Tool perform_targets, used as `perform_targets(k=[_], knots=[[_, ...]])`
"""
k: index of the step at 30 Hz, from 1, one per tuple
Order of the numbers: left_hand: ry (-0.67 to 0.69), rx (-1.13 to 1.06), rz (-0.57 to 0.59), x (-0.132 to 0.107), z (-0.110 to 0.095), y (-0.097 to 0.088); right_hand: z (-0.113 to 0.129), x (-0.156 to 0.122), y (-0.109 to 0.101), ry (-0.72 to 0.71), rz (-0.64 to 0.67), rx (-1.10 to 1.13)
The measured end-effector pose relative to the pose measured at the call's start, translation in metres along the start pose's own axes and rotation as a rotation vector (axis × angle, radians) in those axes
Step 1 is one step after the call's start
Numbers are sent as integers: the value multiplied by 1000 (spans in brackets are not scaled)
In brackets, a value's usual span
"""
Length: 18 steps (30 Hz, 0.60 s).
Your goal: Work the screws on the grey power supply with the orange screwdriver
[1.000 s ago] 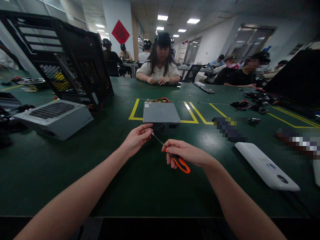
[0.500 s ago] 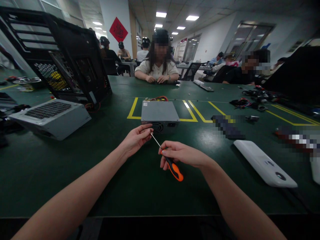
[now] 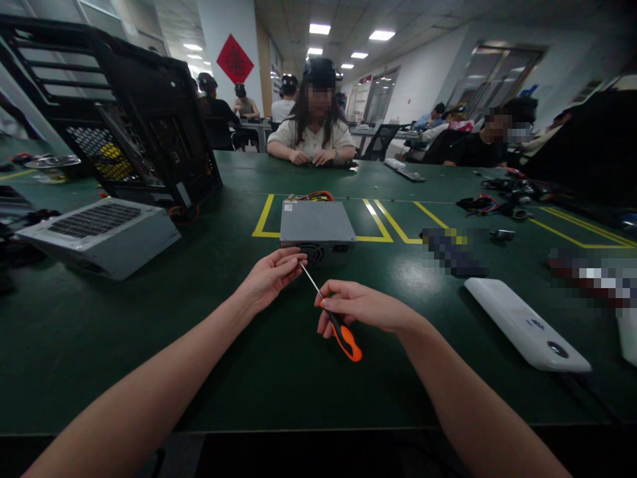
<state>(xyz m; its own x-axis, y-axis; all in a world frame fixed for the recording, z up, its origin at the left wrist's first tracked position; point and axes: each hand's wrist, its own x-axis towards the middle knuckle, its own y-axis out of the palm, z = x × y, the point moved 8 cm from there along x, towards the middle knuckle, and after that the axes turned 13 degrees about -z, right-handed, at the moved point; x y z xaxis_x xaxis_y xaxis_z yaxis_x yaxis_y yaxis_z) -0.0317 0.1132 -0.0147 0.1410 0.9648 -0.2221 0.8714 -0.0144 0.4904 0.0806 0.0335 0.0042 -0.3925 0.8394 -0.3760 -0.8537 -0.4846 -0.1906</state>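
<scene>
My right hand (image 3: 355, 307) grips a screwdriver with an orange and black handle (image 3: 347, 337), fingers round its front end and the butt pointing down toward me. Its thin metal shaft (image 3: 312, 281) slants up and left. At the shaft's far end my left hand (image 3: 273, 275) is closed, thumb and fingertips pinched round the tip. Whether a small piece sits at the tip is hidden by the fingers. Just behind them lies a grey power supply unit (image 3: 318, 222), with a fan grille and a socket on its near side and coloured wires at the back.
On the left stand a black computer case (image 3: 164, 126) and a second grey power supply (image 3: 104, 232). At right lie a white rounded device (image 3: 527, 325), a blurred dark object (image 3: 454, 252) and cables (image 3: 517, 192). Across the green table (image 3: 239, 385) sits a person (image 3: 311, 136).
Almost nothing differs. The screwdriver's handle end has shifted very slightly left; both hands keep their places.
</scene>
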Motion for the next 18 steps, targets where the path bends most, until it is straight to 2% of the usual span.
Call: perform_targets(k=[9,18], knots=[[37,40,18,2,-1,-1,-1,0,0,-11,16,-3],[-17,59,72,2,4,0,0,0,1,-6,29,-17]])
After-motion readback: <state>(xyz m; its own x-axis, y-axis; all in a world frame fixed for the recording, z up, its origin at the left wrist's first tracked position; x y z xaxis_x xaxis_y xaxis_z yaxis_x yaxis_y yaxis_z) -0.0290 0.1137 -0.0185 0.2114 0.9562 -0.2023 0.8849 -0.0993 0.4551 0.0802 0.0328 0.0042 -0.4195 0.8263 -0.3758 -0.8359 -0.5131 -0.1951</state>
